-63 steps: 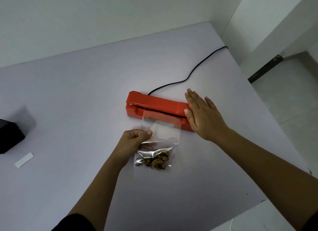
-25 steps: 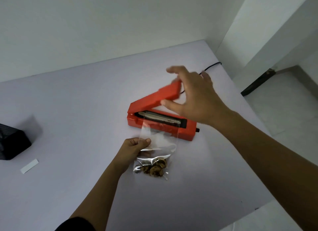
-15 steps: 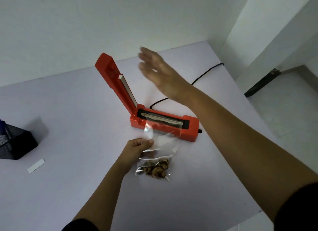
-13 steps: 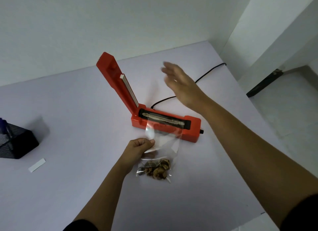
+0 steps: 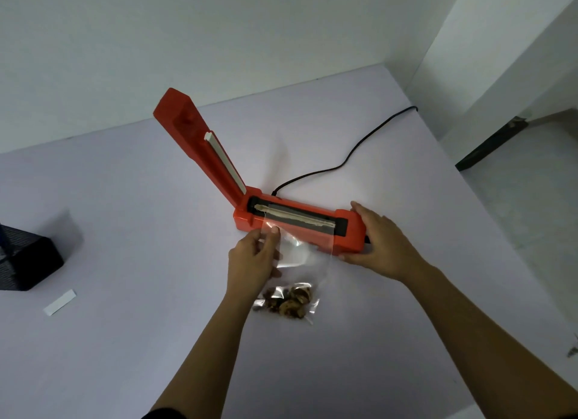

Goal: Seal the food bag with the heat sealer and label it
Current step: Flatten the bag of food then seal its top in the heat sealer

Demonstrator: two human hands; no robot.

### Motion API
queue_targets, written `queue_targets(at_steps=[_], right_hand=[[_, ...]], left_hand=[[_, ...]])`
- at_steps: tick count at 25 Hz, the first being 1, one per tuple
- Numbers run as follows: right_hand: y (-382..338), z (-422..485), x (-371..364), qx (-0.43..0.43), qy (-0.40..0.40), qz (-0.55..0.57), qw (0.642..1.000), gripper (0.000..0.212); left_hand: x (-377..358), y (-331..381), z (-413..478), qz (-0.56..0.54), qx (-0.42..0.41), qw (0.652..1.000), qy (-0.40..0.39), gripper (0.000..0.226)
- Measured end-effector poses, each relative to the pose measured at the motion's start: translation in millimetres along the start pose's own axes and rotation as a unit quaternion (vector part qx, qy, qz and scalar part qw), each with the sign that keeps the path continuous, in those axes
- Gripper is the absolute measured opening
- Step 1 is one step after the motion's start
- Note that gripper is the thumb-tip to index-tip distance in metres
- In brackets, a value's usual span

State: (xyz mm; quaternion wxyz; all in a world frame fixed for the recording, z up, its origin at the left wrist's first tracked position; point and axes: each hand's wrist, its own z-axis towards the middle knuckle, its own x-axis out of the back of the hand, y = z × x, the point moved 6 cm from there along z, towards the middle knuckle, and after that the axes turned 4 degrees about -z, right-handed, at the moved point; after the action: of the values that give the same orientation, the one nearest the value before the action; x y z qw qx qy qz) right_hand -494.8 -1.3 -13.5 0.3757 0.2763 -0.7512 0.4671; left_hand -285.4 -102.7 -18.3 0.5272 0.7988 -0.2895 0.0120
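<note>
So the clear bag [image 5: 301, 257] has brownish dried food bits [image 5: 289, 301] bunched at its bottom. It lies mid-table with its open top draped over the sealing strip of the red heat sealer [image 5: 350, 231]. The left hand [image 5: 253, 259] pinches the bag's left edge, and the right hand [image 5: 381, 243] grips the sealer's right end, thumb in front. The lid [image 5: 194, 143] stands wide open.

A black cord [image 5: 344, 159] runs off toward the table's [image 5: 125, 200] far right corner. By the left edge sit a black mesh holder [image 5: 25, 262] and a white label strip [image 5: 59, 302].

Half a second ago the right hand was up in the air.
</note>
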Motion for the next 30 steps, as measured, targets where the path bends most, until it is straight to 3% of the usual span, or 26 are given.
queue_targets(at_steps=[5,10,16,30], right_hand=[[2.1,2.5,-2.2,-0.002,0.017,-0.033,0.999,0.098],[2.0,2.5,-2.1,-0.009,0.031,-0.038,0.999,0.099],[2.8,0.8,-2.4,-0.017,0.033,-0.035,0.999,0.101],[3.6,0.6,-5.8,-0.005,0.032,-0.031,0.999,0.102]], left_hand=[[0.5,13.2,-1.2,0.003,-0.005,0.998,0.066,0.017],[2.3,14.8,1.6,0.067,0.022,0.99,0.121,0.021],[-2.8,26.4,-8.9,0.125,-0.041,0.979,0.154,0.022],[-3.2,19.9,-9.9,0.071,-0.041,0.992,0.095,0.021]])
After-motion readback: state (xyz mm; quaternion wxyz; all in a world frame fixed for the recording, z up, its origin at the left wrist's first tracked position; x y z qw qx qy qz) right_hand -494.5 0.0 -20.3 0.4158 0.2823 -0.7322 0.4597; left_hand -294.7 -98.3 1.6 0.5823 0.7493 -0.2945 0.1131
